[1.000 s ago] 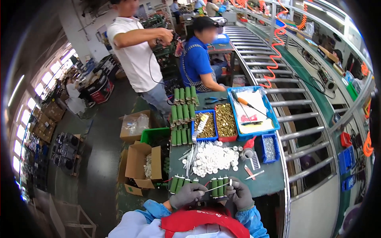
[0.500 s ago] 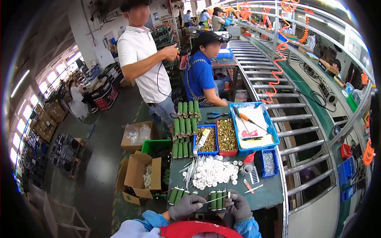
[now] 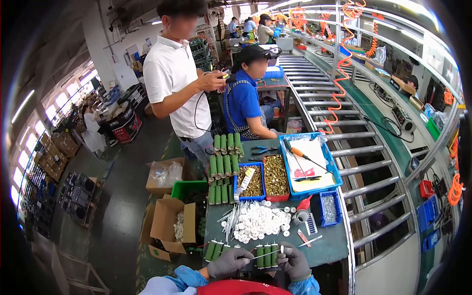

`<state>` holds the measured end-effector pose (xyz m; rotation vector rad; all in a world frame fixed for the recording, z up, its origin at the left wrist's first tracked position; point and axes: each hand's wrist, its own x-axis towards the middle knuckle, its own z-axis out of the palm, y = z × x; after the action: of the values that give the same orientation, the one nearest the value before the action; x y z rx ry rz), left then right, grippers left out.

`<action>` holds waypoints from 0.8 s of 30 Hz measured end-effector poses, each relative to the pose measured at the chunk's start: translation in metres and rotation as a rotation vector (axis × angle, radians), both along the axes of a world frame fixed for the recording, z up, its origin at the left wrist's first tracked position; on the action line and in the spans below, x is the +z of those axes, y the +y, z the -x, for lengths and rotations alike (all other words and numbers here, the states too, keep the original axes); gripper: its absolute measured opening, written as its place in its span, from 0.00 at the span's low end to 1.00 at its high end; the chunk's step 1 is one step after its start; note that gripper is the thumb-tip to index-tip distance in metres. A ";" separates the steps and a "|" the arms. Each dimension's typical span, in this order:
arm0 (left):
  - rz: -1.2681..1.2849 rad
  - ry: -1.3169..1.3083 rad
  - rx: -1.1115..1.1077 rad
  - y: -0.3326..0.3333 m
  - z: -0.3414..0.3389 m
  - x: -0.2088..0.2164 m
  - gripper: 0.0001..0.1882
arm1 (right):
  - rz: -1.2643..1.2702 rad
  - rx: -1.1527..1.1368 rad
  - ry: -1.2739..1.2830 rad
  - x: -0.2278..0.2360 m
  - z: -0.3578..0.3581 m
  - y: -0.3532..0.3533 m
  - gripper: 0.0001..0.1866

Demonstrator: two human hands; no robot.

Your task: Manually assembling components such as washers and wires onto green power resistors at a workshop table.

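A factory hall with a roller conveyor [image 3: 354,162] runs along the right of a green bench [image 3: 324,246]. At the bench's near edge stands a row of green cylindrical cells [image 3: 265,255], their long axes pointing away from the person. The left hand [image 3: 228,262], gloved, curls closed on the row's left end; the right hand [image 3: 293,260] grips its right end. A thin white strip [image 3: 265,254] lies crosswise between both hands, equally near each.

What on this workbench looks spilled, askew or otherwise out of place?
The white round parts lie in a loose heap on the green table, unlike the screws kept in bins. Thin rods fan out unevenly beside the heap. Nothing looks damaged; both gloved hands, left hand and right hand, hold green cylinders.
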<state>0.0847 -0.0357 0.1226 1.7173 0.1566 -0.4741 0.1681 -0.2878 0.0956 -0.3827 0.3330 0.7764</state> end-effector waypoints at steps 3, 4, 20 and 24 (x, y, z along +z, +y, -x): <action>0.029 0.074 0.012 -0.004 -0.005 0.011 0.14 | 0.012 0.041 0.005 0.001 -0.004 -0.003 0.15; 0.026 0.078 0.012 -0.005 -0.009 0.008 0.14 | 0.009 0.041 0.010 0.003 -0.008 -0.004 0.15; 0.173 0.176 -0.188 -0.010 -0.037 -0.016 0.17 | 0.284 0.300 -0.077 -0.011 -0.053 -0.007 0.15; 0.197 0.352 -0.167 -0.009 -0.050 -0.028 0.20 | 0.211 0.320 -0.059 -0.013 -0.075 -0.008 0.15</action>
<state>0.1349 -0.0451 0.0941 1.4488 0.2131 -0.8866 0.2435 -0.2955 0.0822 -0.6676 0.3026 1.0442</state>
